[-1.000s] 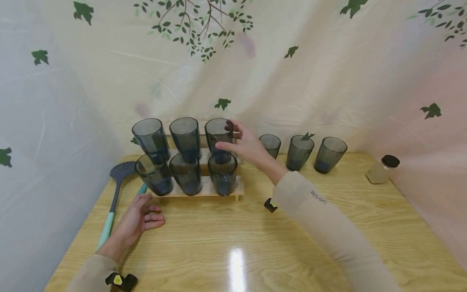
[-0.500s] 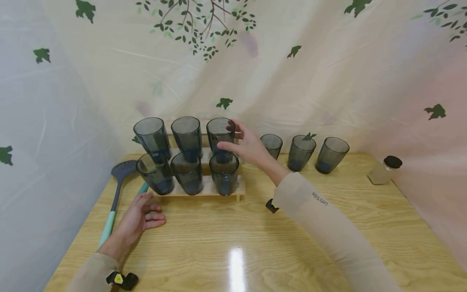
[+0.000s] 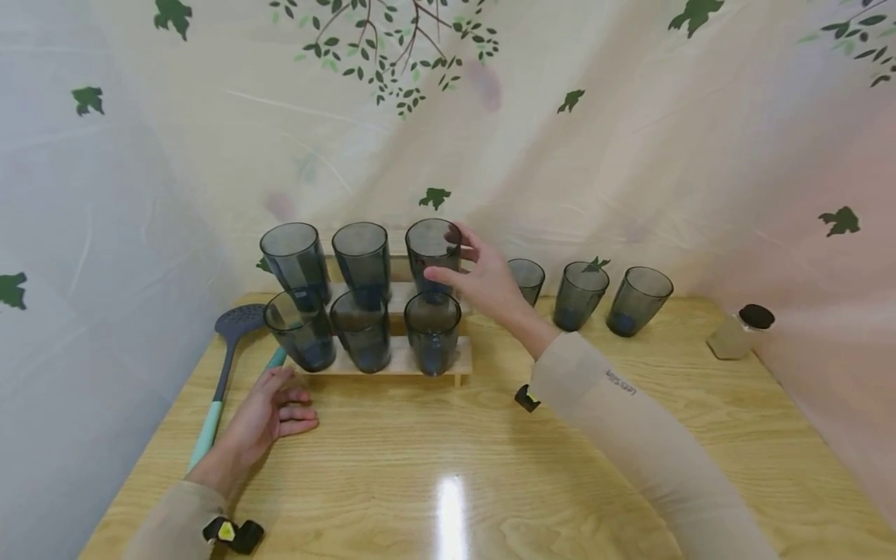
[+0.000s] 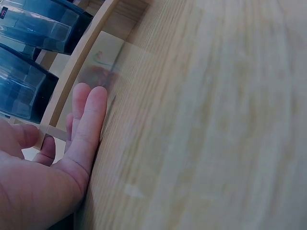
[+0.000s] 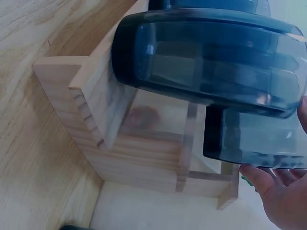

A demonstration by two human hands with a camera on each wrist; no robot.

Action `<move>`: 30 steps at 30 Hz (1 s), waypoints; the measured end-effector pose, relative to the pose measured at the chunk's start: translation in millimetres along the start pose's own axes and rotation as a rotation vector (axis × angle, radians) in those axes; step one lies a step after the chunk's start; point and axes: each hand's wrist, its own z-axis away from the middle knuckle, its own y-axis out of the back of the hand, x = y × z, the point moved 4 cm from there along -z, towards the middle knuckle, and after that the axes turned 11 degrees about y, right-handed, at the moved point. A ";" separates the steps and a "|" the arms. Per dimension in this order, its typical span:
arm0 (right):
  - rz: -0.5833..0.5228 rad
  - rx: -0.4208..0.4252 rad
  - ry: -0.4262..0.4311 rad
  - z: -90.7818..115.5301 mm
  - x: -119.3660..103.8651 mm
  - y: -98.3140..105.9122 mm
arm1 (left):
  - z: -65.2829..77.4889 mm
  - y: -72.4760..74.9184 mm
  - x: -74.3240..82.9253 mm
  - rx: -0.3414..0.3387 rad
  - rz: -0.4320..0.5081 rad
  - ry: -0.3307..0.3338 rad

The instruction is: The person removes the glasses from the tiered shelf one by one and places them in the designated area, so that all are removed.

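Note:
A two-step wooden rack (image 3: pixel 462 359) bears grey-blue glasses in two rows, three at the back and three in front. Fingers and thumb of my right hand (image 3: pixel 493 284) curl round the back right glass (image 3: pixel 418 253). In the right wrist view that glass (image 5: pixel 259 136) has its dark base close over the rack's upper step, partly behind the front right glass (image 5: pixel 192 57). My left hand (image 3: pixel 255 424) lies at the rack's front left corner. Its thumb and one finger pinch the corner in the left wrist view, while the other fingers (image 4: pixel 88 120) extend along the tabletop.
Three more glasses stand in a line right of the rack, the farthest glass (image 3: pixel 637 303) at the right end. A small jar (image 3: pixel 731 334) with a black lid is at the far right. A slotted turner (image 3: pixel 227 350) lies left of the rack. Printed cloth encloses the table (image 3: pixel 560 467).
The back right glass has risen slightly and shifted a little right with my right hand. The left hand stays at the rack's corner. The head view has drifted slightly.

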 end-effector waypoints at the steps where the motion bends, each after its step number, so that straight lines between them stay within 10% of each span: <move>1: -0.008 0.012 0.007 0.2 -1.1 3.1 | -0.7 -0.3 0.0 -0.002 0.002 0.001; 11: 0.022 0.080 0.054 11.0 -16.3 54.3 | -4.1 -0.8 -0.9 -0.010 -0.005 0.003; 30: 0.201 0.192 -0.132 88.5 2.9 158.0 | -0.5 0.0 -1.4 -0.045 0.004 -0.008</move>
